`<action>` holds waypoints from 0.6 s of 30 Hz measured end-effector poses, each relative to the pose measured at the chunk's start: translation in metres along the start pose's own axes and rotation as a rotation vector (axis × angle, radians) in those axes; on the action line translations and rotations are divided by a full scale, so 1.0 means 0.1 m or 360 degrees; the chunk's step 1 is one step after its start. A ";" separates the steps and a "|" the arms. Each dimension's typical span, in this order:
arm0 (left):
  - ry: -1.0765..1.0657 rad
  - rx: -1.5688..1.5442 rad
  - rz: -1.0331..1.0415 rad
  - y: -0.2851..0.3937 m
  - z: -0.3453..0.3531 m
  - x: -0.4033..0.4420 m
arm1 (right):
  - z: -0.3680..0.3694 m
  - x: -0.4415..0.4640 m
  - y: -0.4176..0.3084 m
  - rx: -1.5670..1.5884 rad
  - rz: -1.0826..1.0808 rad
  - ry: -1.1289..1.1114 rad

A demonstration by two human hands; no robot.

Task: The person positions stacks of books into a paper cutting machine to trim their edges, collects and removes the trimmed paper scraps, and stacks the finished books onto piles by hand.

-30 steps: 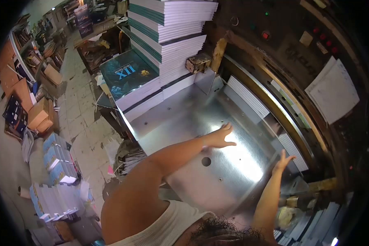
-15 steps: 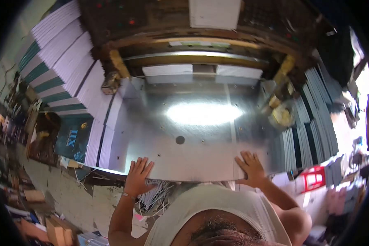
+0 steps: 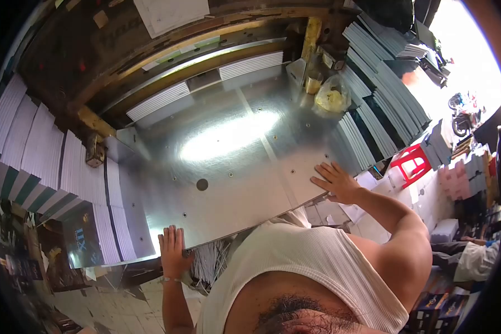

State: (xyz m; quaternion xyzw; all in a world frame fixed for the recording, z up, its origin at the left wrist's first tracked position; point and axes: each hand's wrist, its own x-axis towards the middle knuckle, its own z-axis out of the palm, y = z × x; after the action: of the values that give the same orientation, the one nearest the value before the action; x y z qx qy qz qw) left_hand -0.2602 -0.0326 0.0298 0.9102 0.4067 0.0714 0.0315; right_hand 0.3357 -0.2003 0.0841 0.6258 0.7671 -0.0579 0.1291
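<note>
My left hand [image 3: 173,253] lies at the front edge of a shiny metal worktable [image 3: 234,203], fingers stretched over the edge and holding nothing. Toward the right end of that same edge, my right hand [image 3: 338,183] rests flat with its fingers spread. At the back of the table, two paper stacks sit side by side under a metal bar: a left stack [image 3: 158,102] and a right stack [image 3: 251,65]. Neither hand touches them.
Tall paper stacks [image 3: 39,147] line the left side, above a dark book cover [image 3: 83,236]. More stacks [image 3: 381,94] stand on the right, near a plastic bag [image 3: 333,97]. A red stool [image 3: 411,166] is on the floor. Paper strips [image 3: 209,264] hang below the table edge.
The view has turned to the right, so the table now looks tilted and more of the right side shows. Both hands stay open at the table's front edge.
</note>
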 end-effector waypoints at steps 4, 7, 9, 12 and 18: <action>0.0020 0.0075 0.0001 -0.01 0.08 -0.03 | 0.03 -0.02 -0.10 -0.0015 0.0103 0.0006; 0.0025 0.0023 -0.0020 -0.02 0.09 -0.04 | 0.02 -0.02 -0.12 -0.0006 0.0152 0.0028; 0.0043 0.0043 0.0003 -0.04 0.11 -0.03 | 0.03 -0.02 -0.12 0.0008 0.0170 0.0033; 0.0078 0.0053 0.0057 -0.03 0.11 -0.03 | 0.08 -0.03 -0.12 0.0040 0.0192 0.0027; 0.0091 0.0055 0.0072 -0.04 0.08 -0.01 | 0.05 0.01 -0.13 0.0076 0.0210 0.0003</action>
State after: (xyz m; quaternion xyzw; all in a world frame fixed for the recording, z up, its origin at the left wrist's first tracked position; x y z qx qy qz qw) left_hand -0.2624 -0.0311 0.0218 0.9172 0.3879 0.0912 0.0025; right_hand 0.3236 -0.2035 0.0783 0.6780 0.7226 -0.0668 0.1169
